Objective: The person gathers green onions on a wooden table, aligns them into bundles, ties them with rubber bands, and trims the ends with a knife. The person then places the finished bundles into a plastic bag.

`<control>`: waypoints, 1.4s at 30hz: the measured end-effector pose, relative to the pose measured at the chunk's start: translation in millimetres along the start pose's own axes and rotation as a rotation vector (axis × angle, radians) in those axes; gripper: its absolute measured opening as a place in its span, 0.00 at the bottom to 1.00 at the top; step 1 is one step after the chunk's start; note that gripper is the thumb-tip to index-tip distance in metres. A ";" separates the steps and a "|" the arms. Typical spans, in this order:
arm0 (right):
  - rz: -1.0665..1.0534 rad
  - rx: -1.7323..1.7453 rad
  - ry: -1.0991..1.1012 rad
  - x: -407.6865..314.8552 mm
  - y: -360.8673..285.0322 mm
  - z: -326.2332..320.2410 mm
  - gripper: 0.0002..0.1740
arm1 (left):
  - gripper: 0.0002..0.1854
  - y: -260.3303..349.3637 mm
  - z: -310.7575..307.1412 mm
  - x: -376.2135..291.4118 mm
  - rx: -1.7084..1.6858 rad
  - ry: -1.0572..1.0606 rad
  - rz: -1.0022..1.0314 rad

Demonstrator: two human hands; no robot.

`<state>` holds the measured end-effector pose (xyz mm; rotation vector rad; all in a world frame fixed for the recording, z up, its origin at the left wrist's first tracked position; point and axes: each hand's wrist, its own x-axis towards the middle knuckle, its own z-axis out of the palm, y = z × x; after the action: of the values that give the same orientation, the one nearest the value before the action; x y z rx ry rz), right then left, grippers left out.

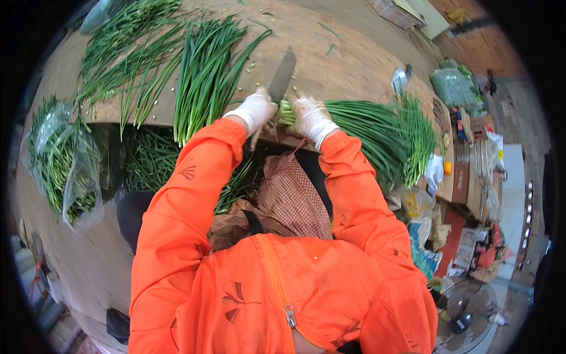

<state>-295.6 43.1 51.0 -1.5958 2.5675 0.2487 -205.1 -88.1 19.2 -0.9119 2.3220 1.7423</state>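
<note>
My left hand (256, 109), in a white glove, grips a knife whose wide metal blade (283, 75) points away from me over the wooden table (362, 57). My right hand (309, 114), also gloved, is closed around the stem end of a bundle of green Chinese chives (367, 121). The pale, evenly cut stem ends (286, 113) face the knife and lie close beside it. The long leaves spread to the right across the table edge. To the left of my hands lies a loose pile of chives (203, 75), its stems towards me.
More green stalks (128, 31) lie at the far left. A clear plastic bag of greens (62, 163) stands left of the table. Thinner greens (415, 137) lie at right, near a knife-like tool (400, 79). An electric fan (464, 314) stands at lower right.
</note>
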 end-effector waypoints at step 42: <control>-0.107 1.055 0.643 -147.3 18.3 -119.9 0.49 | 0.45 -3.9 7.9 -181.3 -0.134 0.055 0.801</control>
<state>-247.6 157.1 196.3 -1.4215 2.1829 -1.5573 -57.3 -9.1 88.9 0.0133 2.8624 2.1495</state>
